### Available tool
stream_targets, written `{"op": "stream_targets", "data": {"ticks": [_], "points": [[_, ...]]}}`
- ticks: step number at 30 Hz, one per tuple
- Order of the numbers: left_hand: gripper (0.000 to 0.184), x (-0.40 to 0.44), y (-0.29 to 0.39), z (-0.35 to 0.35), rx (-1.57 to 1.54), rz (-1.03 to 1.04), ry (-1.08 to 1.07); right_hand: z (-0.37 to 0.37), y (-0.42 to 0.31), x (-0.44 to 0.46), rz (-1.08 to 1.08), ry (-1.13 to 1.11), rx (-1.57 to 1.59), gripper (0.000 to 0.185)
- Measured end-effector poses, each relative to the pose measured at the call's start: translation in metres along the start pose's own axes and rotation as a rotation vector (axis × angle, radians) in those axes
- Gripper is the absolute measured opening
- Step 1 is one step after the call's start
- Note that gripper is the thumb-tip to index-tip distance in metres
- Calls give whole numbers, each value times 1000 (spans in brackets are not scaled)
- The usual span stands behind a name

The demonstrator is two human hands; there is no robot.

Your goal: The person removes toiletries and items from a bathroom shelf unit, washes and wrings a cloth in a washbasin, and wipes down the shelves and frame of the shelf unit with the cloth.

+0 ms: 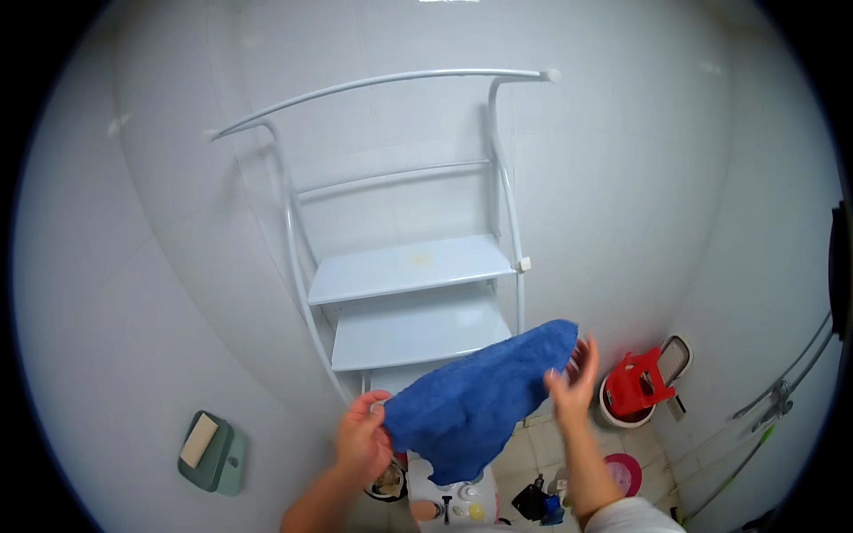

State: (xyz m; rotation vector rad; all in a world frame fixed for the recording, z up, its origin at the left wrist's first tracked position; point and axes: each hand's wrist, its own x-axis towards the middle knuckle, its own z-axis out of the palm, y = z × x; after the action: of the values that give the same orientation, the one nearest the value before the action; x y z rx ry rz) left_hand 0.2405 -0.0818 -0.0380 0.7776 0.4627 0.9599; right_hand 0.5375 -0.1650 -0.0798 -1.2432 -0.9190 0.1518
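A blue cloth [480, 400] is stretched between my two hands, with its lower part hanging down. My left hand [362, 437] grips the cloth's left edge between thumb and fingers. At the cloth's right end, my right hand [576, 384] has its thumb in front and its fingers partly behind the fabric. Behind the cloth stands a white metal rack with an upper shelf [409, 269] and a lower shelf [418, 327]. A yellowish stain [420, 259] shows on the upper shelf.
On the left wall hangs a green holder [213, 453] with a beige block. To the right, a red plastic stool [635, 384] rests in a white bucket [613, 413]. A pink basin [624, 473] is on the tiled floor. Below stands a white surface with a razor [447, 508] and small items.
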Motion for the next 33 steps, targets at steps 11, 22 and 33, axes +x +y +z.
{"op": "stream_targets", "data": {"ticks": [11, 22, 33], "points": [[36, 9, 125, 25, 1145, 692, -132, 76, 33, 73, -61, -531, -96, 58], [42, 140, 399, 82, 1687, 1212, 335, 299, -306, 235, -1260, 309, -575, 55], [32, 219, 411, 32, 1900, 2156, 252, 365, -292, 268, -1506, 152, -812, 1]]}}
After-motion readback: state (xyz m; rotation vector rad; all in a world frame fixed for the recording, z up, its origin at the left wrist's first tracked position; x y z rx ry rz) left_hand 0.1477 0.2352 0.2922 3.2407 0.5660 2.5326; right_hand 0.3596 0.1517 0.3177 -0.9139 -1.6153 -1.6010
